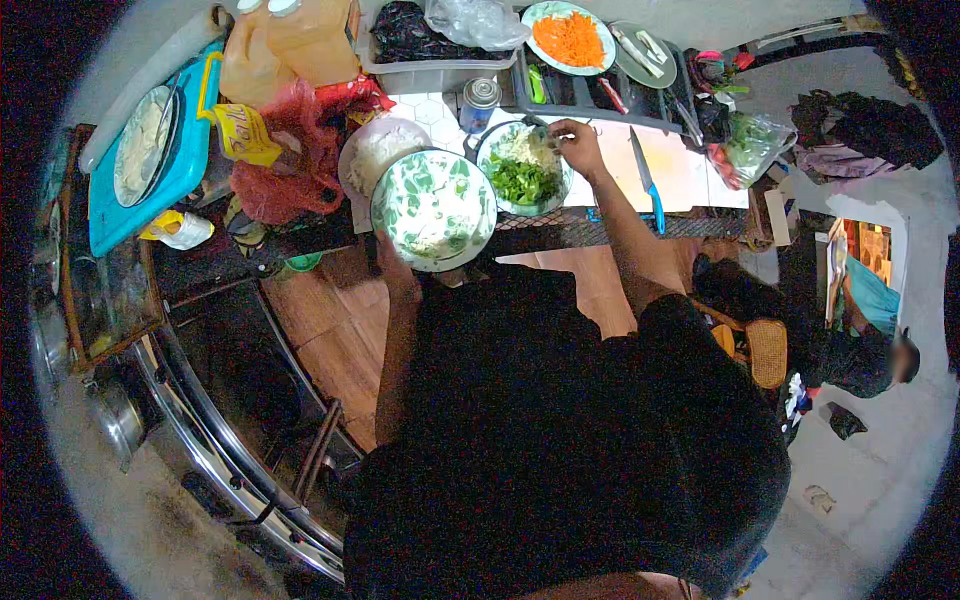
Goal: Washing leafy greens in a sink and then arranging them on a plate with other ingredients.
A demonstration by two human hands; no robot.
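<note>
My left hand (pixel 397 264) is at the lower left rim of a green-and-white enamel plate (pixel 435 202), its fingers mostly hidden beneath it; a little pale residue lies on the plate. My right hand (pixel 576 148) is at the right rim of a bowl (pixel 562 196), fingertips bent together over its edge; whether they pinch anything is too small to tell. That bowl holds chopped green leaves (pixel 525 181) and a pale chopped ingredient (pixel 523 144). A knife with a blue handle (pixel 657 208) lies on a pale cutting board (pixel 615 161) right of my right hand.
Behind stand a can (pixel 481 103), a plate of shredded carrot (pixel 568 41) and a grey tray (pixel 555 110). A plate of white food (pixel 379 142) is partly under the enamel plate. Red plastic bags (pixel 289 180) and a turquoise tray (pixel 196 169) are left. Another person (pixel 862 360) is far right.
</note>
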